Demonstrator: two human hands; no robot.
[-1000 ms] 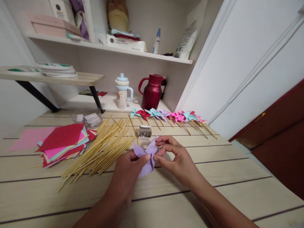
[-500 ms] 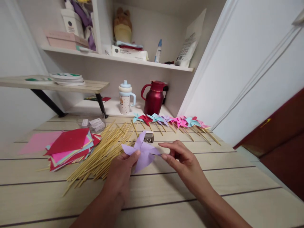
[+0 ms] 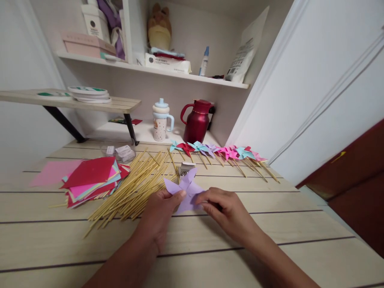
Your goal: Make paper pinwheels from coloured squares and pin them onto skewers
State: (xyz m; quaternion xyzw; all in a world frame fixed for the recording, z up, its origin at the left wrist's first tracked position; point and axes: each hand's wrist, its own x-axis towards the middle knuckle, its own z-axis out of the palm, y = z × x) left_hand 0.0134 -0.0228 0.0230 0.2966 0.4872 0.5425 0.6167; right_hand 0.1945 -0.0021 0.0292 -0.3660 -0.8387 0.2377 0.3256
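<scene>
A lilac paper pinwheel head (image 3: 186,190), folded into points, is held low over the wooden table (image 3: 270,224) between both hands. My left hand (image 3: 160,214) pinches its left side with the thumb on top. My right hand (image 3: 226,212) grips its right edge with thumb and fingers. Just behind the pinwheel sits a small open box of pins (image 3: 184,168). A heap of bamboo sticks (image 3: 135,186) lies to the left of my hands.
A stack of coloured paper squares (image 3: 91,180) lies at the left. A row of finished pinwheels on sticks (image 3: 220,154) lines the back. Behind them stand a red jug (image 3: 196,122) and a spotted cup (image 3: 160,120). Shelves above carry boxes and bottles.
The pinwheel opened out from a pinched bundle into a flat star. My right hand let go for a moment, then took hold of its right edge again. The view shifted slightly.
</scene>
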